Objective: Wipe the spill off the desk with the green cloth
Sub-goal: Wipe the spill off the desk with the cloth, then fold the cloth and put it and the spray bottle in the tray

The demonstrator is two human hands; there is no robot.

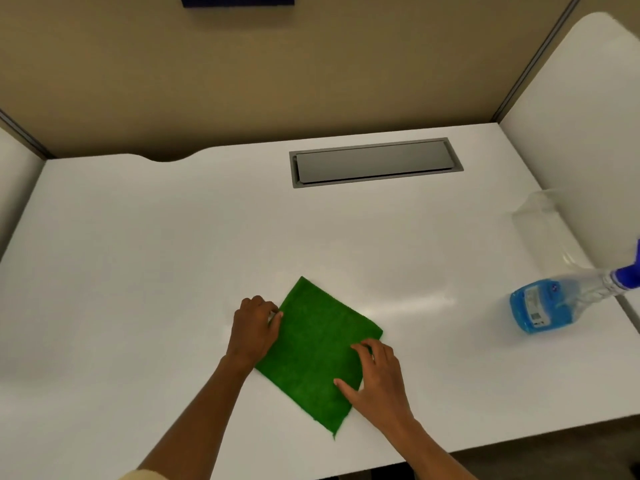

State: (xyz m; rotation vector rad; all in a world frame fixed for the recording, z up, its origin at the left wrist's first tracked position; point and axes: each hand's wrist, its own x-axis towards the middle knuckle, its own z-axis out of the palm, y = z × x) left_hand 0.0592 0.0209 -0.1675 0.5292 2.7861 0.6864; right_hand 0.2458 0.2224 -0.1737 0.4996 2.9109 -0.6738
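Observation:
The green cloth [313, 348] lies flat on the white desk [138, 254], near the front edge and turned at an angle. My left hand [254, 329] is at the cloth's left edge, fingers curled and pinching that edge. My right hand [375, 379] rests on the cloth's right side, fingers bent and pressing down on it. A faint shiny streak [412, 301] shows on the desk just right of the cloth; I cannot tell if it is liquid or a reflection.
A spray bottle [550, 304] with blue liquid and a blue nozzle lies at the right edge. A grey cable hatch [375, 162] is set into the back of the desk. White side panels [581, 116] and a beige back wall enclose the desk.

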